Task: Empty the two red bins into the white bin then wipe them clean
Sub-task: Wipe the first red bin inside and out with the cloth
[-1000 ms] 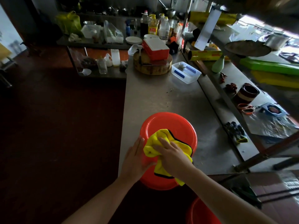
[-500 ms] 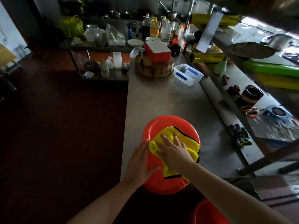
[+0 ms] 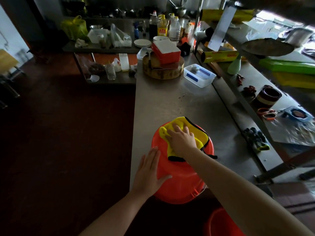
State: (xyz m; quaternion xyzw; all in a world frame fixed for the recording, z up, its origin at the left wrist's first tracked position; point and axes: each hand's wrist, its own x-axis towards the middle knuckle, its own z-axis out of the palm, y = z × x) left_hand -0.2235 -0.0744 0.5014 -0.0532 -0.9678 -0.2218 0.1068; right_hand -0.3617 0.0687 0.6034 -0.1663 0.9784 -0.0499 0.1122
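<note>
Upturned red bin, at 6 o'clock, is being wiped.
The yellow cloth has been pushed toward 12 o'clock by the flat right hand; the bin is steadied by the spread left hand; its base seems nearly covered.

- It's a kitchen, and a pretty commercial-looking one: a long stainless steel counter with a steel ledge running alongside it.
- A thick round wooden chopping block sits on the counter, with a stack of plates just behind it.
- There's a cluster of oil and sauce bottles at the back, and metal pots further behind in the gloom.
- Big cling film rolls lie on the side, plus a wide pan and some dried chillies.
</note>
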